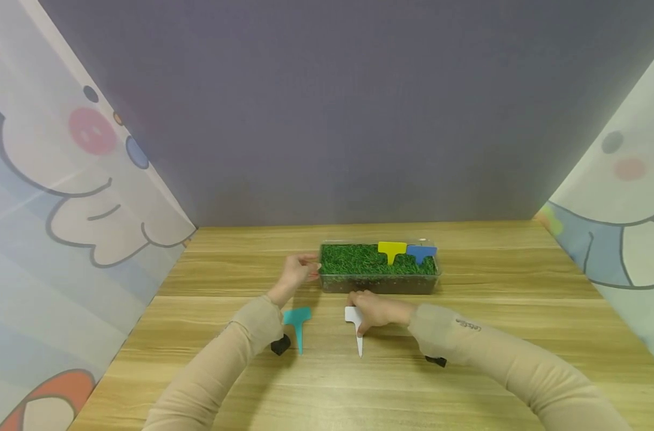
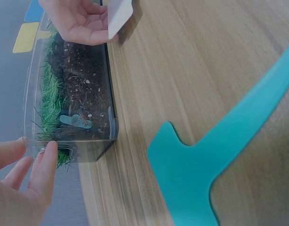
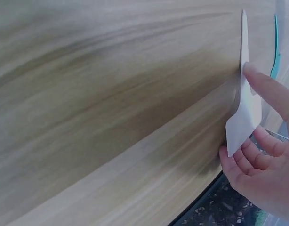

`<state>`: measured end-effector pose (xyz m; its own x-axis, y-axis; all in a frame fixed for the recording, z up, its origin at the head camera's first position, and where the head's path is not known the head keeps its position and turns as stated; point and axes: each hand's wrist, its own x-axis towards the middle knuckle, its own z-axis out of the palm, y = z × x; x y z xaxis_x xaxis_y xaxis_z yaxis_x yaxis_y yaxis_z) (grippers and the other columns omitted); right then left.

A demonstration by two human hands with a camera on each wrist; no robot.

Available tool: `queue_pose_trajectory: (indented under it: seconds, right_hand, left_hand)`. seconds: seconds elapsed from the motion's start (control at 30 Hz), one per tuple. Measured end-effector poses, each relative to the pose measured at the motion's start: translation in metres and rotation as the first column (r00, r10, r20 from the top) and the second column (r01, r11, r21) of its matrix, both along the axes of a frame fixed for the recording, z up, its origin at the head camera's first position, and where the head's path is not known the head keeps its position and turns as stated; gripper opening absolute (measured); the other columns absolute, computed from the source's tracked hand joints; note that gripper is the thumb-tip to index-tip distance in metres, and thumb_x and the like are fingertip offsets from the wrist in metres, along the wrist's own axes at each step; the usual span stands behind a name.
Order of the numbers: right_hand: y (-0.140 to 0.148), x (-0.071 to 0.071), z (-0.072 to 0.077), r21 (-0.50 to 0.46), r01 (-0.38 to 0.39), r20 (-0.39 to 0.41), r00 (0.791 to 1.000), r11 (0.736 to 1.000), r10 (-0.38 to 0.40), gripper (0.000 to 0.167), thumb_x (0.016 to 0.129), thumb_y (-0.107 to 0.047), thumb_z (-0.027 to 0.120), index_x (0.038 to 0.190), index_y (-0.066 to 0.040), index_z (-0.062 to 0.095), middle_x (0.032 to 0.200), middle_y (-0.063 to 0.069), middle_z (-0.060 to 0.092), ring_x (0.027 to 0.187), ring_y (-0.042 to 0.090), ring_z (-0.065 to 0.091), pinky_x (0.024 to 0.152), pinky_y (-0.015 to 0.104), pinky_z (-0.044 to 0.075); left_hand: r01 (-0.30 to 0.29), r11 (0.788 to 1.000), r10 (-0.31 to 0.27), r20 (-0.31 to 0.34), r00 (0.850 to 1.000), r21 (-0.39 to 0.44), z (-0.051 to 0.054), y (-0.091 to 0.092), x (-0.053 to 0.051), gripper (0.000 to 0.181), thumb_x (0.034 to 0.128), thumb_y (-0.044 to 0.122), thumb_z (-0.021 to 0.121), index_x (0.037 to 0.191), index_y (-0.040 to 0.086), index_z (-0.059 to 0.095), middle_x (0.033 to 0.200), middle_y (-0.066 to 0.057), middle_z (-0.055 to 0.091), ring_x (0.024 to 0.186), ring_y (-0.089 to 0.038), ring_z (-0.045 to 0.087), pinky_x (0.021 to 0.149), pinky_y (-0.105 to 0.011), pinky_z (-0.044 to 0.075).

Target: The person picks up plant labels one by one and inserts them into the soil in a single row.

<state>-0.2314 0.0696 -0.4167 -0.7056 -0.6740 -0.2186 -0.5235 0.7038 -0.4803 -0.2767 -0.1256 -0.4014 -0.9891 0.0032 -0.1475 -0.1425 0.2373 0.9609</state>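
A clear plastic planter box (image 1: pixel 381 284) of dark soil and green grass stands on the table. At its left end is my left hand (image 1: pixel 297 269), its fairly straight fingertips touching the rim and end wall. My right hand (image 1: pixel 378 309), in front of the box, holds a white T-shaped plant label (image 3: pixel 245 113). The thumb presses on its stem, with the fingers at and under the wide head. In the head view, the label's tip points toward me. A teal plant label (image 1: pixel 299 323) lies on the table, nearest my left wrist.
Two more labels, one yellow (image 1: pixel 391 248) and one blue (image 1: pixel 421 253), stand in the grass at the box's right part. Behind the wooden table (image 1: pixel 241 257) rises a grey wall (image 1: pixel 327 120). Cartoon-printed panels flank both sides.
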Motion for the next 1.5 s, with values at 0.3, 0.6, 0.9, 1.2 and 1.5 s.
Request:
queue_pose_trajectory:
  seconds: [0.3, 0.6, 0.9, 1.2, 1.5]
  right_hand:
    - [0.002, -0.004, 0.009, -0.032, -0.016, 0.024, 1.0, 0.999, 0.016, 0.036, 0.068, -0.003, 0.074, 0.101, 0.001, 0.059, 0.095, 0.009, 0.059, 0.086, 0.021, 0.055, 0.072, 0.029, 0.051]
    - [0.015, -0.009, 0.03, -0.112, -0.064, 0.149, 0.985, 0.992, 0.081, 0.016, 0.078, 0.004, 0.06, 0.093, -0.001, 0.059, 0.078, 0.004, 0.056, 0.069, 0.011, 0.049, 0.057, 0.019, 0.045]
    - [0.018, -0.005, 0.052, -0.121, -0.118, 0.156, 0.978, 0.986, 0.136, 0.017, 0.077, 0.005, 0.06, 0.093, 0.0, 0.058, 0.082, 0.003, 0.056, 0.076, 0.011, 0.051, 0.065, 0.017, 0.048]
    - [0.018, -0.008, 0.073, -0.13, -0.133, 0.16, 0.975, 0.983, 0.153, 0.015, 0.081, 0.003, 0.058, 0.096, -0.001, 0.058, 0.084, 0.003, 0.056, 0.075, 0.009, 0.049, 0.063, 0.018, 0.046]
    - [0.02, -0.012, 0.092, -0.126, -0.101, 0.146, 0.982, 0.987, 0.12, 0.013, 0.084, 0.0, 0.057, 0.096, -0.003, 0.058, 0.08, 0.002, 0.056, 0.071, 0.01, 0.05, 0.059, 0.02, 0.047]
  left_hand:
    - [0.006, 1.0, -0.006, 0.0, 1.0, -0.02, -0.001, 0.0, 0.0, 0.034, 0.0829, -0.003, 0.056, 0.117, -0.005, 0.053, 0.093, -0.021, 0.056, 0.077, -0.027, 0.063, 0.077, -0.037, 0.055]
    - [0.007, 1.0, -0.007, 0.005, 1.0, -0.022, -0.001, -0.001, 0.001, 0.034, 0.0833, -0.003, 0.056, 0.117, -0.005, 0.053, 0.093, -0.021, 0.056, 0.078, -0.028, 0.062, 0.077, -0.037, 0.054]
    - [-0.007, 1.0, 0.007, 0.016, 1.0, -0.007, -0.002, -0.001, -0.002, 0.032, 0.0821, -0.005, 0.056, 0.115, -0.004, 0.055, 0.09, -0.02, 0.058, 0.072, -0.023, 0.062, 0.076, -0.036, 0.055]
    - [-0.005, 1.0, 0.006, 0.013, 1.0, -0.007, -0.001, 0.0, -0.002, 0.033, 0.0824, -0.005, 0.056, 0.115, -0.004, 0.055, 0.09, -0.019, 0.057, 0.075, -0.024, 0.063, 0.074, -0.034, 0.056]
    - [-0.006, 1.0, 0.006, 0.008, 1.0, -0.013, -0.002, 0.0, -0.001, 0.033, 0.0824, -0.004, 0.057, 0.116, -0.003, 0.055, 0.092, -0.02, 0.056, 0.076, -0.026, 0.063, 0.072, -0.032, 0.056]
